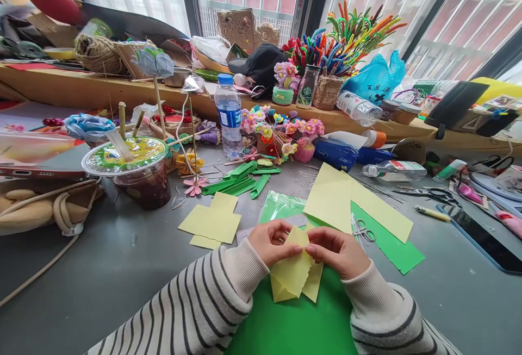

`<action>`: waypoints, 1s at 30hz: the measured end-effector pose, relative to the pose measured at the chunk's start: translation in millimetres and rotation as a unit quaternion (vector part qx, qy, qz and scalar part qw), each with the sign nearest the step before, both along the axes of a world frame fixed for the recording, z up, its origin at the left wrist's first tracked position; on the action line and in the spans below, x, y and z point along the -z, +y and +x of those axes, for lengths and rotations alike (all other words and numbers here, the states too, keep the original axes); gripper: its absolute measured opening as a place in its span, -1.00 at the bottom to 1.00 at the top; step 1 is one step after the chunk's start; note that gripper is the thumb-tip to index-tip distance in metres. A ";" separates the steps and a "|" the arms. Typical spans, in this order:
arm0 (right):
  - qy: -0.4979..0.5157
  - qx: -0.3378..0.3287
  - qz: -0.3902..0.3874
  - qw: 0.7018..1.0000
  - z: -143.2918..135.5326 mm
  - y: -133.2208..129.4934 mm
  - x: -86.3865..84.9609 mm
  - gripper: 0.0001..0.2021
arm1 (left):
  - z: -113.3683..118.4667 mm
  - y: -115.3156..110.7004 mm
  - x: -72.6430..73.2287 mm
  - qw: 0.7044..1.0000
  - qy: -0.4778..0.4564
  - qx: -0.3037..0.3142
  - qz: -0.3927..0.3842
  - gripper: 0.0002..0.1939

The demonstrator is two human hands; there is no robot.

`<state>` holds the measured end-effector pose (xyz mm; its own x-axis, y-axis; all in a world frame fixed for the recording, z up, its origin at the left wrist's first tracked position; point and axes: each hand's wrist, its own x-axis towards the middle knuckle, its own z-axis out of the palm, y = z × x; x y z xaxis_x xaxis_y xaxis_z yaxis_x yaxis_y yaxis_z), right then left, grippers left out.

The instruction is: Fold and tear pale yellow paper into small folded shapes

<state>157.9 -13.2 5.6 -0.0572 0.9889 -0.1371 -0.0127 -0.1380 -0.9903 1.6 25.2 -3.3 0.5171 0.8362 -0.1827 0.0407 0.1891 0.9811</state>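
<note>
Between my two hands is a piece of yellow paper (pixel 294 268), partly folded, with a ragged lower edge. My left hand (pixel 275 243) pinches it from the left between thumb and fingers. On the right side, the thumb and fingers of my right hand (pixel 340 249) close on the same paper. More yellow paper (pixel 314 284) lies just under it, on a green sheet (pixel 297 322). Torn yellow pieces (pixel 212 219) rest to the left on the grey table (pixel 134 268). Larger yellow sheets (pixel 328 194) and small scissors (pixel 362 230) are beyond my right hand.
Folded green strips (pixel 234 181) lie behind the torn pieces. A lidded drink cup (pixel 142 181) and a water bottle (pixel 229 121) stand farther back. At right are a phone (pixel 483 238), a cutter knife (pixel 432 213) and black-handled scissors (pixel 444 196). A cluttered wooden shelf (pixel 196 94) runs behind.
</note>
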 end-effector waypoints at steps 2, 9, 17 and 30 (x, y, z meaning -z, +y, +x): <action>-0.002 0.001 0.002 1.000 0.3 0.1 -0.3 -0.79 | -0.4 0.2 0.7 1.000 0.001 0.000 0.003 -0.65; -0.023 0.015 0.007 1.000 1.5 1.0 1.5 -0.72 | 0.6 1.1 -1.1 1.000 0.003 -0.012 -0.022 -0.58; -0.044 0.011 0.008 0.999 1.2 1.4 2.6 -0.74 | -0.3 1.0 -5.3 0.998 -0.011 0.000 -0.067 -0.55; -0.057 0.026 0.000 0.998 0.4 0.7 0.7 -0.76 | -0.2 1.9 -6.4 0.996 -0.017 0.001 -0.090 -0.53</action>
<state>158.3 -12.5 4.9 0.0097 0.9901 -0.1400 0.0930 -0.1403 -0.9857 1.4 27.0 3.0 0.5274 0.7901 -0.3124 0.0096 0.3621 0.9321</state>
